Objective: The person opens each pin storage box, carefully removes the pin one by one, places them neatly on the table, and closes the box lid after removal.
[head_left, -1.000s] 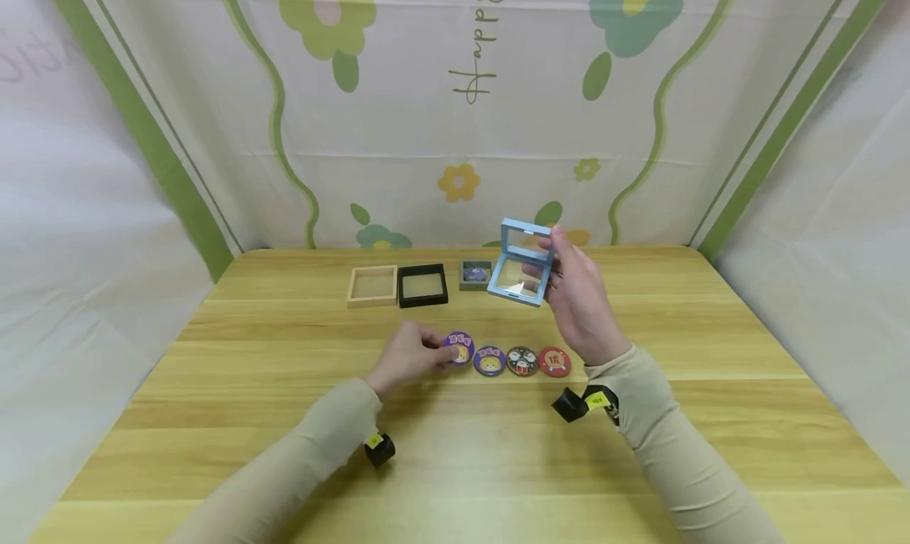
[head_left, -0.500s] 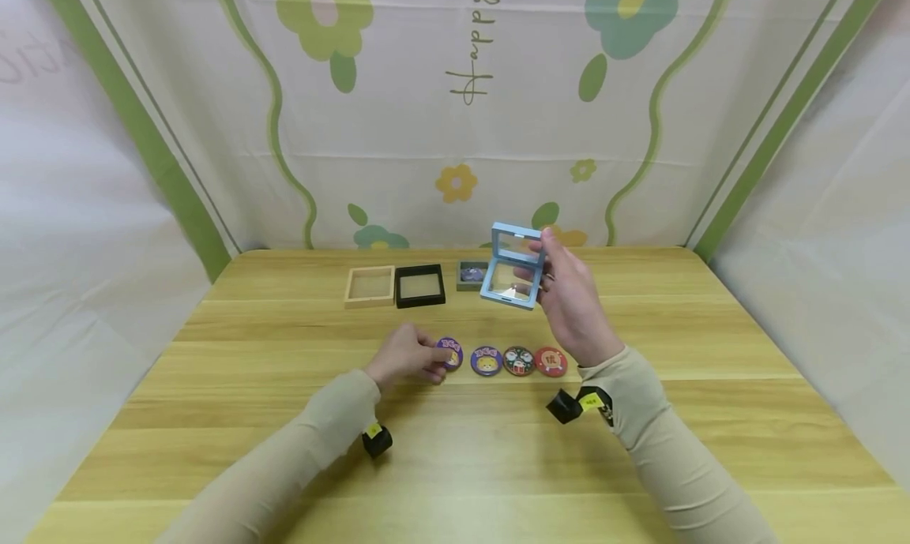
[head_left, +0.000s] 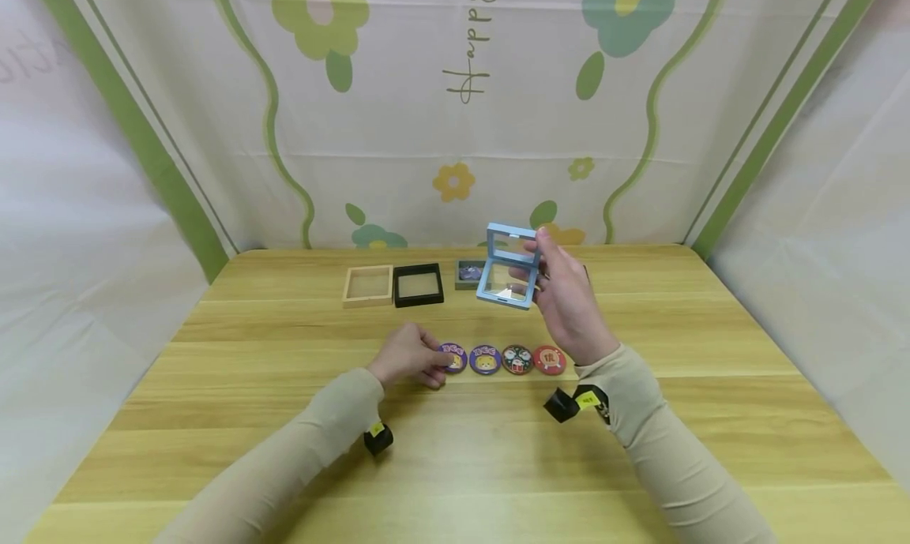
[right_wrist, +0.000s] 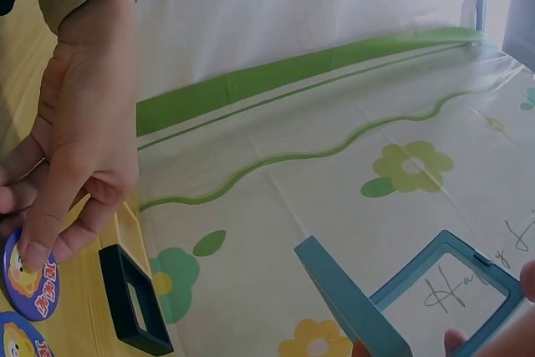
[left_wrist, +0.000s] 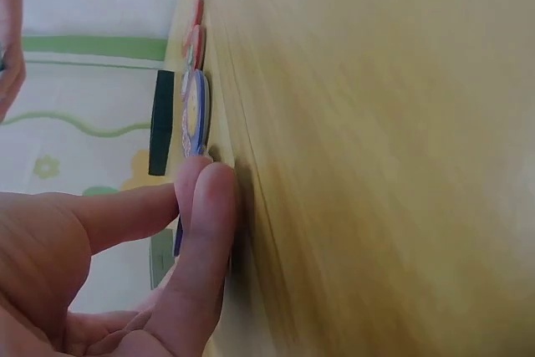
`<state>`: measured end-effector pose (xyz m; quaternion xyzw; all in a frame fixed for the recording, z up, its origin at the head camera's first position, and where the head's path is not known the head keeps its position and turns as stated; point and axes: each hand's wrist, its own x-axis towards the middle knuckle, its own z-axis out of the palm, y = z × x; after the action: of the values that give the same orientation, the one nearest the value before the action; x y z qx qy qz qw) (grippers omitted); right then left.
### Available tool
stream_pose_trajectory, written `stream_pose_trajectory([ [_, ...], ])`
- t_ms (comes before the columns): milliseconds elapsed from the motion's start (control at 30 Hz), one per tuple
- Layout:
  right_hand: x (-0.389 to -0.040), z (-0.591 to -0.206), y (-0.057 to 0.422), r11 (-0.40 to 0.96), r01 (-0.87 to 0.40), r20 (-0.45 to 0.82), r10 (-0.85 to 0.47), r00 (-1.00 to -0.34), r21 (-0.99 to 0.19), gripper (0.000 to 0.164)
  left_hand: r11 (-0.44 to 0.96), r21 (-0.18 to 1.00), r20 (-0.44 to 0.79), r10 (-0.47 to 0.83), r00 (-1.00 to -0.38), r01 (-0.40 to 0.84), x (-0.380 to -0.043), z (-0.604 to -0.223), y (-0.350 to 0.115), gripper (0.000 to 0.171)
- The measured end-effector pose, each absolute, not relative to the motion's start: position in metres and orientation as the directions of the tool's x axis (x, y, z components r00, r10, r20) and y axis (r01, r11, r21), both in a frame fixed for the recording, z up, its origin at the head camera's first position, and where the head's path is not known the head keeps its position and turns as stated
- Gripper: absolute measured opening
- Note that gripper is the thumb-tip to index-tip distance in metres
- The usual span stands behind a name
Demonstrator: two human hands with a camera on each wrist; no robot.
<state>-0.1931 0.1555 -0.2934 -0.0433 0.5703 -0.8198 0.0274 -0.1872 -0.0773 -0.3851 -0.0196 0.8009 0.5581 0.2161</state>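
My left hand (head_left: 408, 356) pinches a round purple button badge (head_left: 455, 356) with a yellow cartoon face, thumb on its front. It lies at the left end of a badge row on the wooden table, almost flat; in the left wrist view my fingertips cover most of it. To its right are a matching purple badge (head_left: 486, 360), a dark Christmas-patterned badge (head_left: 517, 359) and a red badge (head_left: 550, 360). Above the table my right hand (head_left: 574, 307) grips the right side of a light-blue hinged display case (head_left: 501, 298); its lid stands raised and its windows are see-through.
Behind the badges stand a beige frame (head_left: 368, 302), a black frame (head_left: 419, 300) and a small grey box (head_left: 464, 284) holding something purple, partly behind the blue case. A flowered white cloth (head_left: 398, 118) hangs along the table's back edge.
The purple badge in my left hand moved left, away from its tilted position against the row, and now lies flatter on the table. My right hand and the blue case shifted slightly left.
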Motion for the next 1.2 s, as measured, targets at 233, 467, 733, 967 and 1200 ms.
stream_pose_trajectory([
  [233,-0.194,-0.295,0.155,-0.345,-0.011,0.048,-0.099,-0.994,-0.939,0.048,0.445,0.859,-0.387,0.237,-0.891,-0.254,-0.189,-0.383,-0.077,0.015],
  [467,-0.194,-0.295,0.153,-0.326,-0.011,0.052,-0.118,-0.992,-0.945,0.049,0.454,0.859,-0.375,0.24,-0.895,-0.238,-0.189,-0.382,-0.078,0.017],
  [733,-0.196,-0.299,0.152,-0.319,-0.021,0.059,-0.109,-0.992,-0.948,0.052,0.479,0.849,-0.381,0.264,-0.886,-0.222,-0.191,-0.381,-0.084,0.019],
  [967,-0.202,-0.311,0.154,-0.257,0.016,0.019,-0.13,-0.991,-0.966,0.054,0.579,0.815,-0.219,0.269,-0.938,-0.025,-0.185,-0.371,-0.102,0.022],
  [1200,-0.227,-0.328,0.168,-0.142,0.025,-0.007,-0.124,-0.992,-0.99,0.062,0.661,0.719,0.018,0.293,-0.956,0.216,-0.179,-0.354,-0.123,0.019],
])
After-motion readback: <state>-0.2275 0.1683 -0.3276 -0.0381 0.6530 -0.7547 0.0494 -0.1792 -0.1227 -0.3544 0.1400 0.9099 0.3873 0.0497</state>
